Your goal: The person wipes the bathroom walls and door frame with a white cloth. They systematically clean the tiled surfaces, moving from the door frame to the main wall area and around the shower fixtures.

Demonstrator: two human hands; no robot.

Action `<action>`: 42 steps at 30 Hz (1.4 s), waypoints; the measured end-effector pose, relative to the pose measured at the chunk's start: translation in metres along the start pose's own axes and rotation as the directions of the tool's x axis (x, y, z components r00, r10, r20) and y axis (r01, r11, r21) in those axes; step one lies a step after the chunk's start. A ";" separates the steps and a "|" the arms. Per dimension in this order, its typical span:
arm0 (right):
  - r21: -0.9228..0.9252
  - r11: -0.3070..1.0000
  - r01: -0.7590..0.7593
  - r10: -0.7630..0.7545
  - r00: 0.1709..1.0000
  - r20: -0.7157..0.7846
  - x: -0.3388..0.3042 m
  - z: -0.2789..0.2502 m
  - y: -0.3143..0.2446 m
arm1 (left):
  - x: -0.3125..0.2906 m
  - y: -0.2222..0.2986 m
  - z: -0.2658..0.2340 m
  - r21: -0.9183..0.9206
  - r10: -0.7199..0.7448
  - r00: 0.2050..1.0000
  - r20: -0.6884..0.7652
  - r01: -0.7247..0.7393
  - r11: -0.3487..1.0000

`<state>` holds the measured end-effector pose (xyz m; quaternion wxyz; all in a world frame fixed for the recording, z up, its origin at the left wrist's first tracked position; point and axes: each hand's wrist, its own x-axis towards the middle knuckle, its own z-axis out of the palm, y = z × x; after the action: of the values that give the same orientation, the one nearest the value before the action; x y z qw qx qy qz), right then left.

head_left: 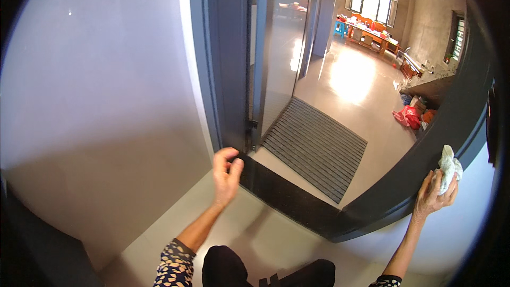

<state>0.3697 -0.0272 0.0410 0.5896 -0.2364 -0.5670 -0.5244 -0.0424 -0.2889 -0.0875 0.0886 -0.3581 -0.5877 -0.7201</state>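
A pale, crumpled cloth (449, 170) is gripped in my right hand (434, 196), which presses it against the dark door frame (390, 194) on the right side. On the left, my left hand (227, 178) holds nothing. Its fingers are bent, with a gap between thumb and forefinger, and it hovers by the foot of the left door post (226, 64). Between the two posts runs a black threshold (287, 199).
A glass door (281, 48) stands swung inward beyond the frame. Behind the threshold lies a grey ribbed mat (319, 141). Red bags (408, 117) sit along the right wall inside. A long table (366, 31) with things on it is at the far windows.
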 end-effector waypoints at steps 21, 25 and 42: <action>0.013 0.975 -0.223 0.206 0.922 0.327 -0.037 -0.029 -0.109 | 0.175 0.074 -0.313 0.974 0.733 0.668 0.130 0.054 -0.222; 0.584 0.569 -0.580 0.238 0.795 0.558 0.060 -0.020 -0.255 | 0.181 0.063 -0.306 0.968 0.757 0.642 0.124 0.090 -0.235; 0.638 0.743 -0.201 0.326 0.942 -0.082 0.415 0.165 -0.571 | 0.190 0.050 -0.308 0.936 0.765 0.625 0.155 0.155 -0.317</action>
<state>-0.2857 -0.2210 0.2815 0.7532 -0.0565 -0.6101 -0.2391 -0.2795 -0.5279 0.0533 0.7134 -0.0713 -0.6971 0.0005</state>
